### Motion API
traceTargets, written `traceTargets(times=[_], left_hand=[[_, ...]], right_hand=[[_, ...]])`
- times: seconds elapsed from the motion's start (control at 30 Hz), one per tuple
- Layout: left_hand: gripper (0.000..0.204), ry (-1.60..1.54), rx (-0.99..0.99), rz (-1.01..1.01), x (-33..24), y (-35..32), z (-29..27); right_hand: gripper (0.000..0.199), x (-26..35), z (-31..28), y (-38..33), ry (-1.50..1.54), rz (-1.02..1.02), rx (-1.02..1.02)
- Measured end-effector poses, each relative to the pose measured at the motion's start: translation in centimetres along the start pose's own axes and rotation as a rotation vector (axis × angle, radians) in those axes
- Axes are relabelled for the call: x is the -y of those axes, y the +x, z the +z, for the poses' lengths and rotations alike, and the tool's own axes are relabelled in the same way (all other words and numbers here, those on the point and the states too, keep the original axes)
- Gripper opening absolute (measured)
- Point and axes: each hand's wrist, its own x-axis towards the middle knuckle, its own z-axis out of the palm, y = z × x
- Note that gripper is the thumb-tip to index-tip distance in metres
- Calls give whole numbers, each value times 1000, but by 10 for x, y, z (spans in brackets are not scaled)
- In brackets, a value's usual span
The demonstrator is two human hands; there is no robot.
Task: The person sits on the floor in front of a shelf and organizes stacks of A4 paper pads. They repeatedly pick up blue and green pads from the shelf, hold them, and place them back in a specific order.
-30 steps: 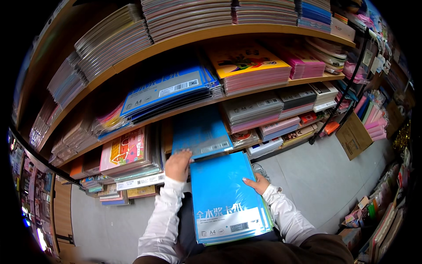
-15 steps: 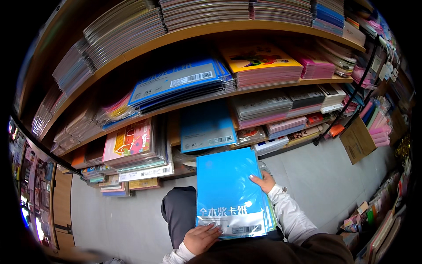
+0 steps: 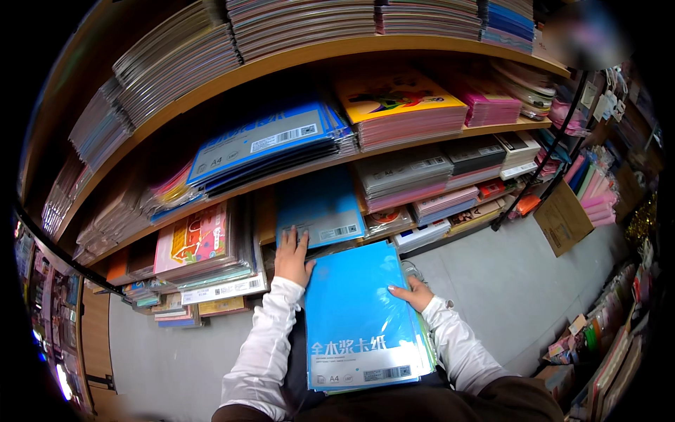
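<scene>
Blue paper pack stack (image 3: 358,316) lies on lap, nearest. R hand (image 3: 413,292) flat on its right edge, fingers spread, not gripping. L hand (image 3: 292,257) open, palm down, w/ fingertips on blue pack (image 3: 320,207) on lower shelf (image 3: 261,218). Farther up: yellow-topped stack (image 3: 397,102).

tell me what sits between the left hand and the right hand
In the head view, the blue paper pack on the lap lies between them: the left hand is at its upper left corner and the right hand presses its right edge.
</scene>
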Motion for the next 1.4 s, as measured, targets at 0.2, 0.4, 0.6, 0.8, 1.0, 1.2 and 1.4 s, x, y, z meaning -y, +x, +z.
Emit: traceTargets(times=[0.2, 0.4, 0.6, 0.8, 1.0, 1.2, 1.4], left_hand=[[39, 82, 28, 48, 22, 13, 31], [36, 53, -28, 147, 3, -18, -1], [36, -110, 158, 157, -50, -104, -57], [36, -238, 342, 259, -71, -167, -86], [31, -514, 424, 316, -66, -166, -88], [26, -575, 257, 171, -23, -103, -65], [49, -120, 30, -34, 6, -18, 1]], right_hand=[[58, 5, 0, 2, 3, 37, 40], [55, -7, 3, 9, 100, -6, 69], [64, -15, 4, 10, 51, -30, 32], [63, -21, 0, 8, 50, -61, 14], [62, -15, 2, 9, 112, -39, 58], [62, -18, -1, 10, 82, -19, 45], [62, -4, 3, 3, 18, -20, 3]])
